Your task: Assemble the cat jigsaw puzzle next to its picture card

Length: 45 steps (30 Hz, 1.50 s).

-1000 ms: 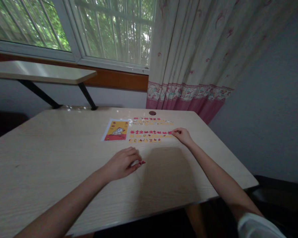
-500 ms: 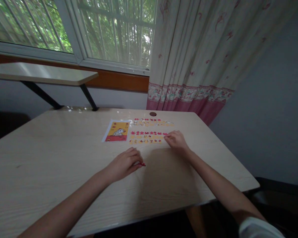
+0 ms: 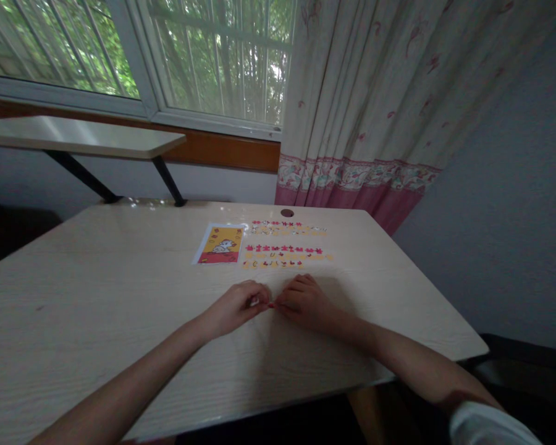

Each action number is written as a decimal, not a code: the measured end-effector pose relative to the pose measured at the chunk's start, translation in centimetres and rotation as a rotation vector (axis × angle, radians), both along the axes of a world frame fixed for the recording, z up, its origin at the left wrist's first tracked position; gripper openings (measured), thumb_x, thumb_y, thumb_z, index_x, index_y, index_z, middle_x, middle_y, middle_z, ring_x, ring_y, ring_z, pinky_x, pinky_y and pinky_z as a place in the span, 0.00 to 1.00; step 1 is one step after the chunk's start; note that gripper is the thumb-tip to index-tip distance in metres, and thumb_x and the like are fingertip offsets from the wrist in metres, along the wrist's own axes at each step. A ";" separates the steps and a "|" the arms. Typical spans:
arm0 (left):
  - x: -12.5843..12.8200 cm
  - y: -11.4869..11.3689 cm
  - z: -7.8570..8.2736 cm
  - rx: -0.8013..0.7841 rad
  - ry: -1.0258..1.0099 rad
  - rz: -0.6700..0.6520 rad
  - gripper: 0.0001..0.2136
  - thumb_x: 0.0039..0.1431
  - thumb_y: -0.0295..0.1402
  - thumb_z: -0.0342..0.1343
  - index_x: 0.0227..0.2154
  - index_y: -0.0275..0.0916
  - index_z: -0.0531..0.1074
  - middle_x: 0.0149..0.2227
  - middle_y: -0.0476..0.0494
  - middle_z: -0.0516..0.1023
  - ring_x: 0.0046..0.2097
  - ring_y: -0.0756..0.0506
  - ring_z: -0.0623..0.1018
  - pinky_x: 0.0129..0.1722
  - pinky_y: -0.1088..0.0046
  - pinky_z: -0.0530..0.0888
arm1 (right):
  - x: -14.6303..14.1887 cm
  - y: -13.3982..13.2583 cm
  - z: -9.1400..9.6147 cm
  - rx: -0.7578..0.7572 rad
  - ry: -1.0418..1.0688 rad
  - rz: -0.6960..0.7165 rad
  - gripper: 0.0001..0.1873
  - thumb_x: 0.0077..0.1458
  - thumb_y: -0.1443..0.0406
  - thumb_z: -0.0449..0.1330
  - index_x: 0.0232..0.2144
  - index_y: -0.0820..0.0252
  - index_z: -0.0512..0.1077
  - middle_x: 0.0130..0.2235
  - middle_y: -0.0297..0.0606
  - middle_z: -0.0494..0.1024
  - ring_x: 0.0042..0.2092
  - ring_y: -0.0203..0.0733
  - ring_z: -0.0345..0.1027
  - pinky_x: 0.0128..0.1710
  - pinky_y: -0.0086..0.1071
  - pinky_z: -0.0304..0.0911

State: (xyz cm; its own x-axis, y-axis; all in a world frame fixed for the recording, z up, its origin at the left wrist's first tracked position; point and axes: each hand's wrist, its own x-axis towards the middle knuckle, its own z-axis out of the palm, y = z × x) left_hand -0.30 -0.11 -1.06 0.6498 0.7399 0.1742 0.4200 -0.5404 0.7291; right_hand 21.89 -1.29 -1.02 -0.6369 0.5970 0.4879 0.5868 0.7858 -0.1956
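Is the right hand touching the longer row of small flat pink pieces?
Apart. The head view shows yellow pieces and pale wooden tabletop between the right hand and pink row.

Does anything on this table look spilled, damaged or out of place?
Nothing looks spilled: the puzzle pieces lie in rows beside the picture sheet. Only a small dark mark stands out against the pale table.

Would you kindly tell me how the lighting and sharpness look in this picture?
Head view: the window is bright against dim surroundings; head view: a soft shadow darkens the desk below the right hand; head view: light spots glint near the shelf leg; head view: the small puzzle pieces lack fine detail.
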 end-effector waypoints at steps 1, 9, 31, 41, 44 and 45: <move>0.1 0.0 -0.1 -0.061 -0.041 0.024 0.07 0.58 0.35 0.52 0.29 0.37 0.69 0.26 0.50 0.67 0.29 0.50 0.67 0.29 0.76 0.64 | 0.0 0.0 0.0 0.029 0.012 -0.003 0.06 0.56 0.62 0.60 0.30 0.55 0.75 0.30 0.33 0.77 0.34 0.37 0.65 0.37 0.33 0.55; 0.9 -0.1 0.4 -0.258 -0.282 0.111 0.12 0.55 0.39 0.54 0.39 0.37 0.69 0.25 0.52 0.67 0.27 0.52 0.67 0.27 0.77 0.64 | 0.6 0.6 0.0 0.170 0.140 -0.018 0.08 0.59 0.60 0.57 0.33 0.53 0.75 0.31 0.33 0.78 0.34 0.36 0.67 0.38 0.33 0.55; -1.3 0.5 1.1 0.437 0.329 -0.003 0.09 0.63 0.33 0.45 0.34 0.39 0.70 0.32 0.44 0.73 0.37 0.45 0.70 0.36 0.70 0.68 | 3.9 3.4 0.7 0.280 0.325 -0.311 0.12 0.59 0.59 0.56 0.29 0.55 0.76 0.29 0.34 0.78 0.34 0.38 0.68 0.39 0.34 0.54; -1.2 0.5 1.3 0.454 0.341 -0.016 0.09 0.63 0.32 0.45 0.33 0.38 0.70 0.31 0.44 0.73 0.36 0.45 0.71 0.35 0.69 0.68 | 4.0 3.4 0.5 0.271 0.319 -0.302 0.12 0.59 0.58 0.56 0.29 0.54 0.76 0.30 0.34 0.78 0.34 0.37 0.68 0.40 0.34 0.54; -1.2 0.4 1.4 0.468 0.336 -0.016 0.10 0.63 0.32 0.45 0.33 0.38 0.70 0.30 0.44 0.73 0.35 0.45 0.71 0.34 0.69 0.68 | 4.0 3.4 0.5 0.236 0.314 -0.280 0.11 0.59 0.59 0.57 0.30 0.53 0.77 0.30 0.34 0.78 0.34 0.37 0.67 0.40 0.34 0.55; -1.2 0.4 1.4 0.475 0.333 -0.016 0.10 0.63 0.32 0.45 0.33 0.38 0.70 0.30 0.44 0.73 0.35 0.45 0.71 0.34 0.69 0.68 | 4.0 3.5 0.6 0.226 0.317 -0.266 0.10 0.58 0.59 0.57 0.30 0.53 0.77 0.30 0.34 0.78 0.34 0.37 0.67 0.40 0.34 0.55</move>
